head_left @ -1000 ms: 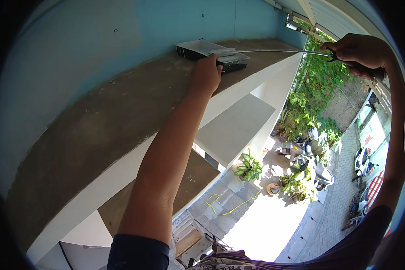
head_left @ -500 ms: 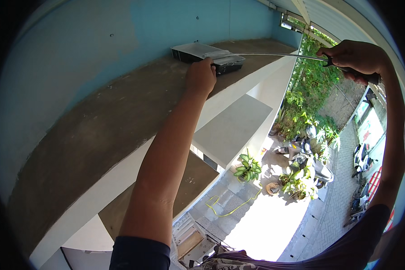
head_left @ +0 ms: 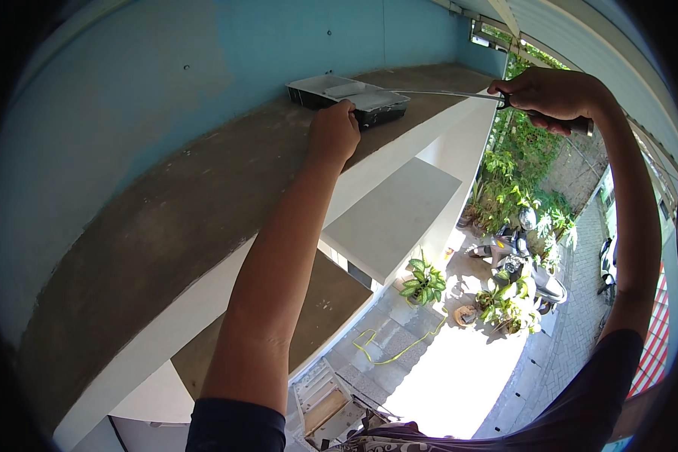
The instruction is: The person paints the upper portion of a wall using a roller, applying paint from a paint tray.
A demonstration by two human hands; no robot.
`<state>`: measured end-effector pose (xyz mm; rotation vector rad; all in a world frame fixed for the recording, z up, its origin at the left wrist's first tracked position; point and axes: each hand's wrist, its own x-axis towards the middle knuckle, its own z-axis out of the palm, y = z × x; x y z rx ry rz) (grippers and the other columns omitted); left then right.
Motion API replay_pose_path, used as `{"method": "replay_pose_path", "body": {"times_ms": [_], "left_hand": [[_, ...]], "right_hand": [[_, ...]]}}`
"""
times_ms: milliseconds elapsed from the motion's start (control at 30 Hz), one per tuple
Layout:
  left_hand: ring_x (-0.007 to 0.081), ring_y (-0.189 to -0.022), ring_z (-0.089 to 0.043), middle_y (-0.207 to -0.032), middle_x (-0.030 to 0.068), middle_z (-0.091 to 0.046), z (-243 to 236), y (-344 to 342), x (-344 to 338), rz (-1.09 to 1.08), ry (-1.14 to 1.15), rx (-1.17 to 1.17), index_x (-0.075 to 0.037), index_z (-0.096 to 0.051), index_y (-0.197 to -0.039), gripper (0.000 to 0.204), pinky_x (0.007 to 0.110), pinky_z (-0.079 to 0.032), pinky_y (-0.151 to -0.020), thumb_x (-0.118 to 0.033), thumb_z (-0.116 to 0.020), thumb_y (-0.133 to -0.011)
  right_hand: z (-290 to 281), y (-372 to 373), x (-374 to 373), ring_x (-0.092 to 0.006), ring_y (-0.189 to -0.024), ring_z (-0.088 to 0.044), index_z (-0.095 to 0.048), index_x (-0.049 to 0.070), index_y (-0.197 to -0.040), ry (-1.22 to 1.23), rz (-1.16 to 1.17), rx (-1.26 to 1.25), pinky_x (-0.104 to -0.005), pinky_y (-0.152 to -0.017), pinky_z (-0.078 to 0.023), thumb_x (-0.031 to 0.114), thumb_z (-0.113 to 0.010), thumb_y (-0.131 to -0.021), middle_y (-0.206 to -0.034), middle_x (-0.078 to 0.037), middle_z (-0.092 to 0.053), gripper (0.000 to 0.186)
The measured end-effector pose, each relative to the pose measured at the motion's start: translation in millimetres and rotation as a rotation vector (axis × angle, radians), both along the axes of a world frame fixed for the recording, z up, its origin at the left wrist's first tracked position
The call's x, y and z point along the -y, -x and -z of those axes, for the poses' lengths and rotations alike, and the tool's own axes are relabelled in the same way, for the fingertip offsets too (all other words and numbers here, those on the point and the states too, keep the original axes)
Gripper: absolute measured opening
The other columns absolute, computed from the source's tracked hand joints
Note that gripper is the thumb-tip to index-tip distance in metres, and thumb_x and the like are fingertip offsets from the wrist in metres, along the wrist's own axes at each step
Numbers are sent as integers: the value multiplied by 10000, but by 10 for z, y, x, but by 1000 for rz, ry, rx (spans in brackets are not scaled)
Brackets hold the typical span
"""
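A black paint tray (head_left: 385,114) smeared with white paint sits on the brown ledge. My left hand (head_left: 334,131) is closed on its near edge. Off to the right, my right hand (head_left: 556,96) grips the dark handle of a paint roller (head_left: 448,93). The roller's thin metal rod runs left from that hand to the tray, and a pale roller head seems to lie inside it. How far the head touches the paint cannot be made out.
The brown ledge (head_left: 151,211) curves along a partly painted blue wall (head_left: 294,45). Beyond its white edge is a drop to a lower slab (head_left: 395,215), a potted plant (head_left: 423,282) and a parked motorbike (head_left: 535,279). A roof slopes overhead at the right.
My right hand has moved left toward the tray, pushing the roller further into it. My left hand stays on the tray's edge.
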<state>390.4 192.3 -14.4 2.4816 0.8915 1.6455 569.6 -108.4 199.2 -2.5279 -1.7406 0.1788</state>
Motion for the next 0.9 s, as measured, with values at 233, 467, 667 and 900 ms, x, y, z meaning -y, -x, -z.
{"method": "replay_pose_path", "body": {"times_ms": [233,467,667,900], "left_hand": [[372,-903,-704,-937,159,-741,-51,-37,51,-3,16,-5,-82,-733,-1047,180,482,-560,-818,-133,-635,-905],[372,-907,-705,-941,165,-741,-7,74,-29,-13,-31,-7,-79,-733,-1062,191,482,-559,-824,-135,-631,-911],[370,-919,-709,-960,169,-743,5,64,-29,5,-33,-35,-79,-734,-1082,206,477,-558,-834,-136,-631,-914],[386,-891,-703,-947,178,-738,-32,33,80,-10,-29,-40,-67,-732,-1073,205,483,-555,-811,-127,-623,-911]], "right_hand": [[-286,-173,803,-85,-432,-518,-518,242,-1489,24,41,-18,-265,-404,-467,229,-446,-1082,-579,-19,-524,413],[90,-54,163,-98,-427,-524,-515,196,-1489,-1,19,59,-282,-408,-458,223,-437,-1085,-582,-20,-524,412],[276,-84,96,-83,-434,-517,-476,243,-1519,-35,-82,69,-286,-408,-463,268,-430,-1107,-594,-4,-540,416],[-42,-198,833,-104,-413,-527,-497,203,-1500,-43,112,1,-278,-403,-470,231,-464,-1085,-586,-25,-537,418]]}}
